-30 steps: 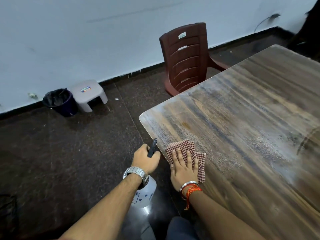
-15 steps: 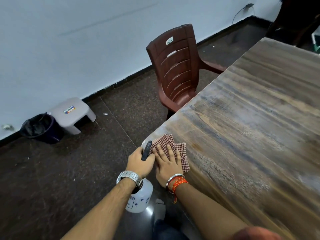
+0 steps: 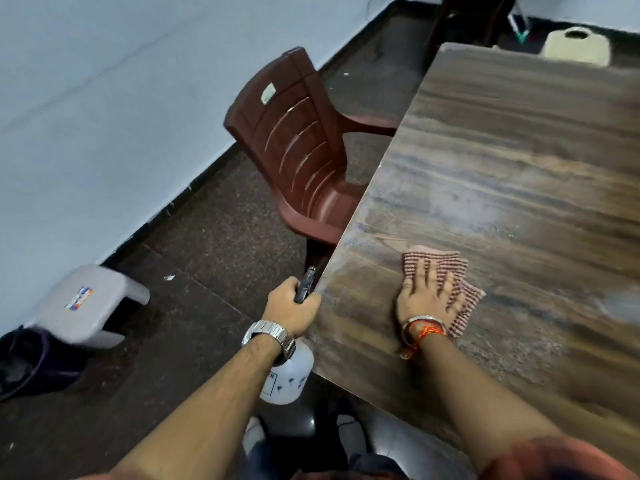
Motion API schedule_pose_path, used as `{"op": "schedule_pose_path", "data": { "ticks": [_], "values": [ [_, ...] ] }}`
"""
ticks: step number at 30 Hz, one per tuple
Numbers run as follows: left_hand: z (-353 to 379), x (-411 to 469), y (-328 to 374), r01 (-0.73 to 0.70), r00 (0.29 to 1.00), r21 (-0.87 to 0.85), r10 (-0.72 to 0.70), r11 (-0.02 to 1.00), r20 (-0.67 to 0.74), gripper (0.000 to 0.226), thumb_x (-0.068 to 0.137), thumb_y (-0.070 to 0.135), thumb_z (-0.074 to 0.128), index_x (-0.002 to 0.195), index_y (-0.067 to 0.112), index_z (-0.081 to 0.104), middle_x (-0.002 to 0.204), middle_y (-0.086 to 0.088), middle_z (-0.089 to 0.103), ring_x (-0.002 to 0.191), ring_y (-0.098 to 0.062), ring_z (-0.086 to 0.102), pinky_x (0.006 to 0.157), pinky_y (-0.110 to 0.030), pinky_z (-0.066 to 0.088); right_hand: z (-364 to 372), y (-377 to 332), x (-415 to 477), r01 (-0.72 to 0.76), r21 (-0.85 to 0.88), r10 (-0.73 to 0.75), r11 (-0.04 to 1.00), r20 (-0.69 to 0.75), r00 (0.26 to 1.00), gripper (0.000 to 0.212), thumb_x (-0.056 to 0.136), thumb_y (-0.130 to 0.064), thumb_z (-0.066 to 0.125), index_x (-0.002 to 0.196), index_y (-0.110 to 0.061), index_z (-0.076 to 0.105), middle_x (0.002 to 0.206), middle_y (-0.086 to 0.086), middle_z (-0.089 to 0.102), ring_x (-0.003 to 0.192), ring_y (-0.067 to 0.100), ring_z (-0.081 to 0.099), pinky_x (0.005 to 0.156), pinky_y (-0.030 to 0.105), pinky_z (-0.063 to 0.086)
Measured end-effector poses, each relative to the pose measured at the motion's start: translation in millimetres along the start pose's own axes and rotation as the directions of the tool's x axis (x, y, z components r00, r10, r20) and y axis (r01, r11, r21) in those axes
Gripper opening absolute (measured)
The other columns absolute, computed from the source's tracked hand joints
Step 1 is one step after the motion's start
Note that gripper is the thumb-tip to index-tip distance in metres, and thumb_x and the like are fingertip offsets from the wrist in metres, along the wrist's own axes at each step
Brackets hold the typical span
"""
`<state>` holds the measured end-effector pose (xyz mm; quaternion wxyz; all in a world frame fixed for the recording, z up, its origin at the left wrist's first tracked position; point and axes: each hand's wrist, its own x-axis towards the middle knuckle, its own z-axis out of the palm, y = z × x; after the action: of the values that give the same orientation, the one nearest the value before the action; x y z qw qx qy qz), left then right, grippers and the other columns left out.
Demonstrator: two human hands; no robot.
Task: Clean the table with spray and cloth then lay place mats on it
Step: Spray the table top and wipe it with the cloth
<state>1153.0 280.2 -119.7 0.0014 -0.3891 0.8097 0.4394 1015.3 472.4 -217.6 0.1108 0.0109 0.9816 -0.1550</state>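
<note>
A brown wooden table (image 3: 519,161) fills the right side, with pale damp patches on its top. My right hand (image 3: 424,296) lies flat on a red-and-white checked cloth (image 3: 457,271), pressing it onto the table near the left edge. My left hand (image 3: 289,306) grips the black trigger head of a white spray bottle (image 3: 287,379), holding it just off the table's near left corner, above the floor. No place mats are in view.
A maroon plastic chair (image 3: 294,150) is tucked at the table's left side. A grey plastic stool (image 3: 86,303) and a dark bin (image 3: 24,362) stand by the wall at left. A cream container (image 3: 576,46) sits beyond the far end. The floor is dark stone.
My right hand has slid the cloth from the near corner further in along the table. My view has swung right. The left hand keeps its hold on the bottle.
</note>
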Motion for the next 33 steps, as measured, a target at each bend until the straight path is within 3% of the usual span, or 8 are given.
{"op": "schedule_pose_path", "data": {
  "ticks": [3,6,8,15,20,26,31,33],
  "values": [
    [-1.1,17.4,2.0,-0.052,0.993,0.023,0.05,0.998,0.104,0.028,0.077,0.031,0.062,0.063,0.019,0.04,0.06,0.004,0.047,0.049,-0.014,0.039,0.046,-0.027,0.028,6.0,-10.7,-27.8,-0.108,0.03,0.11,0.994,-0.07,0.991,0.056,0.097,-0.042,0.026,0.15,-0.039,0.01,0.159,-0.015,0.005,0.147,0.023,0.0,0.115,0.055,-0.005],
    [-6.3,32.4,1.8,-0.121,0.967,0.047,0.107,0.992,0.233,0.026,0.074,0.033,0.061,0.064,0.018,0.042,0.061,0.002,0.05,0.051,-0.015,0.042,0.047,-0.027,0.031,28.6,-41.3,-77.8,0.058,-0.054,-0.062,0.997,-0.087,0.994,0.056,0.096,-0.043,0.027,0.15,-0.039,0.014,0.158,-0.016,0.011,0.147,0.022,0.006,0.114,0.05,-0.01],
    [-12.9,42.5,3.7,-0.202,0.931,0.069,0.17,0.977,0.322,0.024,0.071,0.035,0.058,0.064,0.017,0.044,0.062,0.001,0.053,0.053,-0.017,0.045,0.049,-0.028,0.033,42.5,-55.7,-102.6,0.094,-0.079,-0.1,0.992,-0.067,0.993,0.055,0.096,-0.045,0.027,0.149,-0.041,0.013,0.158,-0.018,0.011,0.147,0.019,0.007,0.115,0.048,-0.01],
    [-23.0,63.7,36.0,-0.503,0.756,0.152,0.347,0.851,0.555,0.026,0.065,0.038,0.052,0.06,0.014,0.041,0.058,-0.003,0.049,0.05,-0.023,0.043,0.047,-0.028,0.034,52.9,-62.6,-151.9,-0.217,-0.027,0.214,0.976,-0.096,0.972,0.055,0.094,-0.05,0.014,0.148,-0.048,0.003,0.156,-0.024,0.0,0.147,0.014,0.0,0.115,0.046,-0.01],
    [-13.5,64.4,68.2,-0.611,0.688,0.174,0.409,0.772,0.6,0.028,0.063,0.039,0.05,0.054,0.013,0.041,0.055,-0.004,0.053,0.047,-0.023,0.045,0.045,-0.026,0.031,54.6,-68.9,-166.8,-0.329,0.043,0.331,0.943,-0.073,0.941,0.054,0.097,-0.049,0.018,0.146,-0.05,-0.005,0.156,-0.024,-0.005,0.147,0.014,-0.007,0.114,0.046,-0.011],
    [-1.2,100.2,82.5,-0.575,0.695,0.163,0.374,0.802,0.614,0.023,0.075,0.035,0.055,0.065,0.016,0.047,0.066,-0.002,0.058,0.057,-0.021,0.05,0.05,-0.029,0.035,53.6,-69.3,-142.6,-0.468,0.088,0.476,0.88,-0.135,0.869,0.056,0.096,-0.05,0.021,0.147,-0.049,-0.001,0.157,-0.022,-0.003,0.147,0.016,-0.005,0.114,0.048,-0.009],
    [-7.3,145.2,89.9,-0.589,0.691,0.175,0.379,0.789,0.615,0.024,0.07,0.039,0.055,0.07,0.015,0.052,0.065,-0.002,0.059,0.058,-0.021,0.055,0.051,-0.03,0.039,32.3,-64.5,-73.4,-0.617,0.169,0.639,0.769,-0.157,0.753,0.057,0.096,-0.045,0.024,0.149,-0.042,0.004,0.159,-0.018,0.003,0.147,0.021,-0.002,0.115,0.052,-0.007],
    [-10.2,162.0,92.2,-0.594,0.698,0.199,0.377,0.78,0.608,0.023,0.07,0.04,0.055,0.069,0.017,0.05,0.064,0.0,0.059,0.056,-0.019,0.054,0.048,-0.029,0.036,26.5,-81.1,-45.6,-0.616,0.193,0.644,0.764,-0.168,0.746,0.057,0.096,-0.044,0.027,0.15,-0.04,0.009,0.159,-0.016,0.007,0.147,0.024,-0.001,0.114,0.053,-0.008]
  ]
}}
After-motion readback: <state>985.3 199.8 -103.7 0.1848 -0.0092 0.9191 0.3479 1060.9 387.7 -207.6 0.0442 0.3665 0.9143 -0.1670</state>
